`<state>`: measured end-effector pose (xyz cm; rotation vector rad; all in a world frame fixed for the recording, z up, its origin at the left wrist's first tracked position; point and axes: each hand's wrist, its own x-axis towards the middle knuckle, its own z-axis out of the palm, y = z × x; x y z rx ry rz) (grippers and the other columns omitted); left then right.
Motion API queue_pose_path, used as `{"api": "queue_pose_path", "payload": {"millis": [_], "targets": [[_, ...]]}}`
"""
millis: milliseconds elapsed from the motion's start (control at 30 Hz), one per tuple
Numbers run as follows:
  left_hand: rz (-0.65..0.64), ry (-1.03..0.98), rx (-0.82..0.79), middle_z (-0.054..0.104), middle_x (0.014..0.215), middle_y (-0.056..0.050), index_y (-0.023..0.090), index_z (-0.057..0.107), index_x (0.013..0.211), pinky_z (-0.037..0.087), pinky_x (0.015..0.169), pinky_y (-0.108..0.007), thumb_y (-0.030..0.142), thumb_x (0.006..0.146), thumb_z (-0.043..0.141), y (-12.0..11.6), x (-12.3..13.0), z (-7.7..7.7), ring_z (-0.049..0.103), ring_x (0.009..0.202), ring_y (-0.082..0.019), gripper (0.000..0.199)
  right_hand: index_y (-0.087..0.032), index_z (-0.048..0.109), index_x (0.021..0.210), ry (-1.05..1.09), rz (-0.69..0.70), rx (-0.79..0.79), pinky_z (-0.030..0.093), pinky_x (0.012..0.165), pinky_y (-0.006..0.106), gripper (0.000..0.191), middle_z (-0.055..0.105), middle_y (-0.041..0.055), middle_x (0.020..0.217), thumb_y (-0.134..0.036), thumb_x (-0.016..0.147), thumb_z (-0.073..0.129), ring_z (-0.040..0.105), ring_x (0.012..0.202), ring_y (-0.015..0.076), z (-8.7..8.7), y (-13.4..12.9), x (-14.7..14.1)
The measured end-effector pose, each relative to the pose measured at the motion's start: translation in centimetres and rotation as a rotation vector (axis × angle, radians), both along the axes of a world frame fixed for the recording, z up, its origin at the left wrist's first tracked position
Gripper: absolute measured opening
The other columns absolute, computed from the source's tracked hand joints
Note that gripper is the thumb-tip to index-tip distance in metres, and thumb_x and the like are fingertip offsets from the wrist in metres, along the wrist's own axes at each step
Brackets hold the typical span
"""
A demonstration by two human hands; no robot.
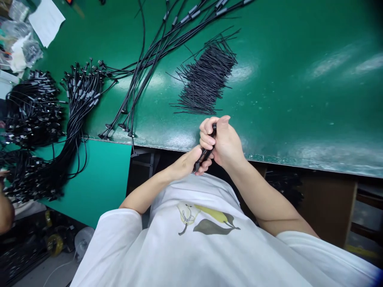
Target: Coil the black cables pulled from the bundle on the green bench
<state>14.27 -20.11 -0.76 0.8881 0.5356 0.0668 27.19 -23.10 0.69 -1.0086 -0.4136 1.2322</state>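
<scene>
A coiled black cable [206, 154] is held between my two hands, in front of my shirt and just off the table's front edge. My left hand [191, 159] is closed on its lower end. Around the upper end wrap the fingers of my right hand [223, 139], with the thumb raised. Beyond my hands a pile of thin black ties [209, 75] lies on the green table [284, 79]. Several long black cables [149, 59] with grey sleeves stretch across the table to the left of the ties.
Bundled cables [82, 95] hang over the table's edge at left, beside a heap of coiled cables [34, 107]. Plastic bags [22, 44] and a white paper [46, 20] lie at the upper left. Another person's arm [5, 211] shows at the left edge.
</scene>
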Motion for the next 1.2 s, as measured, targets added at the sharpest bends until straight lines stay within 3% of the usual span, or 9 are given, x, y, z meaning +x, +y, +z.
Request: {"api": "queue_pose_path", "payload": {"millis": [133, 300, 467, 567, 733, 867, 1033, 1133, 1200], "targets": [[-0.046, -0.006, 0.067, 0.047, 0.069, 0.005, 0.017, 0.049, 0.103, 0.037, 0.05, -0.023, 0.071, 0.08, 0.062, -0.1, -0.5, 0.4, 0.044, 0.054, -0.007, 0.06, -0.019, 0.041, 0.066, 0.112, 0.072, 0.019, 0.023, 0.037, 0.019, 0.067, 0.034, -0.005, 0.065, -0.084, 0.074, 0.056, 0.023, 0.045, 0.0024, 0.0, 0.1, 0.2], [-0.049, 0.029, -0.111, 0.039, 0.061, 0.007, 0.017, 0.049, 0.08, 0.031, 0.047, -0.022, 0.072, 0.075, 0.067, -0.4, 0.2, -0.3, 0.038, 0.049, -0.006, 0.058, -0.019, 0.045, 0.071, 0.168, 0.176, 0.03, 0.021, 0.039, 0.017, 0.065, 0.036, -0.0065, 0.066, -0.078, 0.066, 0.072, 0.024, 0.047, 0.002, -0.1, -0.1, 1.5], [-0.031, 0.087, -0.159, 0.038, 0.06, 0.007, 0.017, 0.049, 0.083, 0.025, 0.044, -0.021, 0.079, 0.073, 0.062, -0.5, 1.1, -1.0, 0.032, 0.047, -0.005, 0.064, -0.021, 0.043, 0.072, 0.161, 0.067, -0.004, 0.013, 0.037, 0.017, 0.061, 0.019, -0.0104, 0.057, -0.076, 0.071, 0.07, 0.012, 0.044, 0.0028, -0.2, 0.2, 2.2], [-0.012, 0.086, -0.006, 0.043, 0.066, 0.005, 0.017, 0.05, 0.093, 0.026, 0.047, -0.022, 0.077, 0.08, 0.056, -0.2, 1.0, -1.1, 0.033, 0.05, -0.007, 0.061, -0.022, 0.042, 0.073, 0.123, -0.002, -0.02, 0.012, 0.035, 0.017, 0.06, 0.021, -0.01, 0.056, -0.078, 0.075, 0.064, 0.012, 0.043, 0.0032, -0.6, 0.5, 2.2], [-0.159, 0.262, 0.656, 0.052, 0.075, 0.001, 0.019, 0.05, 0.09, 0.036, 0.066, -0.027, 0.059, 0.094, 0.047, 0.7, 0.3, -0.7, 0.046, 0.066, -0.012, 0.04, -0.021, 0.044, 0.071, 0.095, -0.009, -0.034, 0.015, 0.036, 0.017, 0.058, 0.023, -0.0097, 0.056, -0.074, 0.075, 0.068, 0.017, 0.043, 0.0032, -1.1, 0.4, 1.6], [-0.213, 0.212, 0.687, 0.053, 0.071, 0.002, 0.019, 0.05, 0.083, 0.038, 0.069, -0.027, 0.049, 0.1, 0.038, 1.0, 0.6, -1.0, 0.048, 0.065, -0.011, 0.037, -0.021, 0.042, 0.069, 0.045, -0.028, -0.033, 0.017, 0.036, 0.017, 0.056, 0.019, -0.0101, 0.055, -0.071, 0.082, 0.064, 0.016, 0.041, 0.0036, -1.3, -0.1, 1.5], [0.096, 0.142, 0.183, 0.039, 0.057, 0.008, 0.018, 0.05, 0.082, 0.03, 0.05, -0.022, 0.063, 0.087, 0.057, 1.4, 0.6, -2.2, 0.034, 0.049, -0.006, 0.046, -0.02, 0.06, 0.087, -0.511, 0.047, 0.066, 0.049, 0.064, 0.028, 0.058, 0.054, 0.0001, 0.073, -0.076, 0.089, 0.045, 0.054, 0.063, 0.0113, -2.5, 1.3, 6.2], [0.297, 0.112, -0.036, 0.036, 0.055, 0.009, 0.018, 0.05, 0.079, 0.026, 0.045, -0.019, 0.059, 0.078, 0.072, 2.3, 0.3, -2.2, 0.031, 0.045, -0.004, 0.047, -0.021, 0.063, 0.089, -1.104, -0.141, -0.1, 0.05, 0.077, 0.034, 0.045, 0.061, 0.0055, 0.09, -0.063, 0.094, 0.051, 0.058, 0.077, 0.0161, -4.5, 4.0, 11.2], [0.369, 0.094, -0.09, 0.038, 0.055, 0.009, 0.017, 0.051, 0.079, 0.026, 0.045, -0.017, 0.055, 0.077, 0.076, 2.9, 0.2, -2.0, 0.033, 0.045, -0.003, 0.046, -0.02, 0.063, 0.087, -1.406, -0.092, -0.178, 0.048, 0.079, 0.036, 0.035, 0.061, 0.0073, 0.09, -0.054, 0.093, 0.057, 0.057, 0.08, 0.0193, -6.1, 5.9, 13.8]]}}
